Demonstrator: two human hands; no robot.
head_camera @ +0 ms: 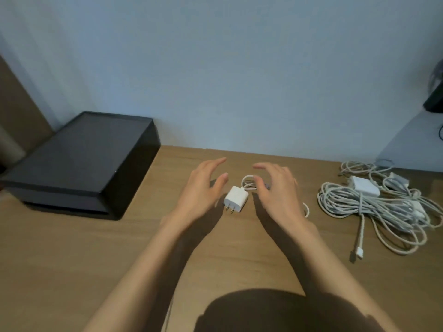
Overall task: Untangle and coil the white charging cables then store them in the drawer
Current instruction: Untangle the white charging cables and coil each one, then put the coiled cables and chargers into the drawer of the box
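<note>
the task looked to be at an early stage. on the wooden table [96, 259] a small white wall adapter [236, 198] lay flat with its two prongs pointing toward the person, and its thin white cable [248, 182] showed as a short loop just behind it, with another bit of it peeking out past the right wrist; most of that cable was hidden, so whether it was coiled could not be told. the left hand [203, 188] and the right hand [275, 190] hovered on either side of the adapter, both wide, with fingers spread and gently curved, gripping nothing; the right thumb sat very near the loop, but contact could not be made out. well apart to the right, the main bundle of white charging cables [374, 207] lay in a loose tangle, with at least one more white charger block [364, 186] caught in it and a connector end [359, 252] trailing toward the near edge. none of that pile was sorted or coiled. at the far left stood the black drawer box [79, 161] against the wall, its front looking closed, and no cable was visibly in it. by this reading, nearly everything was left: gather and coil the single charger between the hands, pull the right-hand bundle apart, coil each cable, open the drawer and put them all away.
</note>
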